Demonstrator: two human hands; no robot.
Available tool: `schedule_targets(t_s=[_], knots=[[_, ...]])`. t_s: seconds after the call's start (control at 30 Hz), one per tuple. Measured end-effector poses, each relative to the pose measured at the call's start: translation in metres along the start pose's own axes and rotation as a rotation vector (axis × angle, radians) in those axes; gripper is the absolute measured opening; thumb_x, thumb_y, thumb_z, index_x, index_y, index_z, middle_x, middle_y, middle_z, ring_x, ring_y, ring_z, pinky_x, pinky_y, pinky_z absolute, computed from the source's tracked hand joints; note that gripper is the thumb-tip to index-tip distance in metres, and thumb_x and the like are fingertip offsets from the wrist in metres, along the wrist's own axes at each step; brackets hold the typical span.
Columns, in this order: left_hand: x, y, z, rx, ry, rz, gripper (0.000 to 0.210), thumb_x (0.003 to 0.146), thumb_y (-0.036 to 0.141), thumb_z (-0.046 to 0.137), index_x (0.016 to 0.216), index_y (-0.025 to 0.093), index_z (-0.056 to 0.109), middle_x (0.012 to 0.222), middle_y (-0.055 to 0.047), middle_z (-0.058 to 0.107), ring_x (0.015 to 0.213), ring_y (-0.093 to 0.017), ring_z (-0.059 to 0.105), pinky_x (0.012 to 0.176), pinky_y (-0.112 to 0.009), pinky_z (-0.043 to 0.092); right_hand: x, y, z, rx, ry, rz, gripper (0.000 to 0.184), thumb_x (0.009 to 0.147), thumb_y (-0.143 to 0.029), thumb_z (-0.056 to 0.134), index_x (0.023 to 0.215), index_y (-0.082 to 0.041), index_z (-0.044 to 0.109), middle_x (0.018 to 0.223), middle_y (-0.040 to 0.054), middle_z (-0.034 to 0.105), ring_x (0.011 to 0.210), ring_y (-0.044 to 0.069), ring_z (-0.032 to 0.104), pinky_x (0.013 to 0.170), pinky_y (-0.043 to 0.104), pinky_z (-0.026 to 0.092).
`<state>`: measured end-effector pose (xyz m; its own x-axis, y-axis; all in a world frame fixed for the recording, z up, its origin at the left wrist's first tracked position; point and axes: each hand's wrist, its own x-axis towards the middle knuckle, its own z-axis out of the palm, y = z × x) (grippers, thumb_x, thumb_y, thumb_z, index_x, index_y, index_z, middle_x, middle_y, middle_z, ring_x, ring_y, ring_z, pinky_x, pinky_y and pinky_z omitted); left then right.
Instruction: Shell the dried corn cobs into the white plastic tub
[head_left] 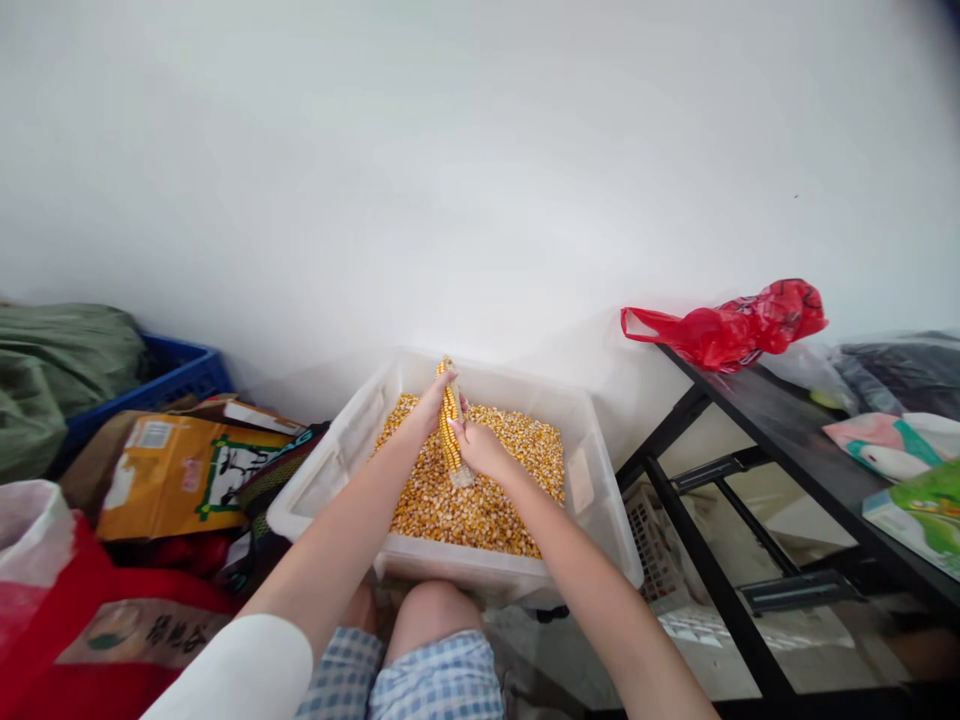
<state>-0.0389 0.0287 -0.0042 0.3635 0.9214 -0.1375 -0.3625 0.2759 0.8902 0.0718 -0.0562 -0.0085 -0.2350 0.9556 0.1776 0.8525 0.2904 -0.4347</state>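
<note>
An ear of corn point(451, 435), partly stripped of its kernels, is held upright and slightly tilted above a white plastic bin point(487, 572). My left hand point(433, 403) wraps round its upper part from the left. Lower down on the right side, my right hand point(480, 447) is closed on the same ear, its thumb against the kernel rows. Bare pale cob shows along the right edge and at the bottom end. Loose yellow corn kernels point(480, 520) fill much of the bin beneath both hands.
Left of the bin are an orange cardboard box point(169, 475), a red bag point(127, 600) and a blue crate point(184, 370) with a green sack point(64, 375). To the right stands a black metal rack point(780, 420) with a red plastic bag point(739, 325) on it. A white wall point(480, 180) rises behind.
</note>
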Motion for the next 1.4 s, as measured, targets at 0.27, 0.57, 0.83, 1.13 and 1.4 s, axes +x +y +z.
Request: schedule_targets(t_s=[0.27, 0.57, 0.83, 1.13, 1.4], knots=[[-0.003, 0.015, 0.023, 0.041, 0.076, 0.057, 0.059, 0.065, 0.065, 0.043, 0.085, 0.011, 0.056, 0.063, -0.007, 0.061, 0.063, -0.018, 0.059, 0.056, -0.026, 0.044, 0.007, 0.011, -0.008, 0.649, 0.085, 0.137, 0.051, 0.074, -0.063, 0.035, 0.085, -0.019, 0.059, 0.076, 0.0043, 0.062, 0.073, 0.017, 0.056, 0.068, 0.028, 0.041], [-0.029, 0.011, 0.046, 0.471, -0.493, 0.028, 0.058, 0.063, 0.039, 0.064, 0.113, 0.015, 0.046, 0.086, -0.008, 0.059, 0.066, -0.016, 0.057, 0.055, -0.025, 0.044, 0.025, 0.041, -0.031, 1.152, 0.606, 0.297, 0.041, 0.071, -0.054, 0.045, 0.087, -0.017, 0.053, 0.091, 0.0035, 0.058, 0.083, 0.014, 0.053, 0.069, 0.025, 0.043], [-0.029, 0.000, 0.055, 0.656, -0.550, 0.154, 0.051, 0.061, 0.031, 0.063, 0.106, 0.012, 0.051, 0.077, -0.003, 0.057, 0.058, -0.011, 0.051, 0.053, -0.023, 0.042, 0.022, 0.056, -0.054, 1.575, 0.690, 0.320, 0.049, 0.075, -0.061, 0.024, 0.082, -0.021, 0.051, 0.077, 0.0008, 0.059, 0.075, 0.014, 0.056, 0.066, 0.029, 0.046], [-0.025, -0.037, 0.069, 0.975, -0.375, 0.340, 0.045, 0.048, 0.028, 0.069, 0.090, 0.017, 0.055, 0.074, -0.002, 0.058, 0.063, -0.017, 0.054, 0.053, -0.023, 0.040, 0.016, 0.072, -0.057, 1.385, 0.791, 0.488, 0.060, 0.079, -0.053, -0.004, 0.084, -0.023, 0.048, 0.066, 0.0034, 0.056, 0.063, 0.017, 0.058, 0.060, 0.033, 0.047], [-0.036, -0.046, 0.082, 0.861, -0.365, 0.324, 0.035, 0.054, 0.017, 0.060, 0.088, 0.017, 0.051, 0.064, 0.002, 0.056, 0.049, -0.012, 0.051, 0.045, -0.021, 0.037, 0.015, 0.068, -0.058, 1.121, 0.765, 0.523, 0.068, 0.078, -0.056, -0.008, 0.102, -0.019, 0.045, 0.076, 0.0080, 0.057, 0.068, 0.020, 0.059, 0.058, 0.034, 0.047]])
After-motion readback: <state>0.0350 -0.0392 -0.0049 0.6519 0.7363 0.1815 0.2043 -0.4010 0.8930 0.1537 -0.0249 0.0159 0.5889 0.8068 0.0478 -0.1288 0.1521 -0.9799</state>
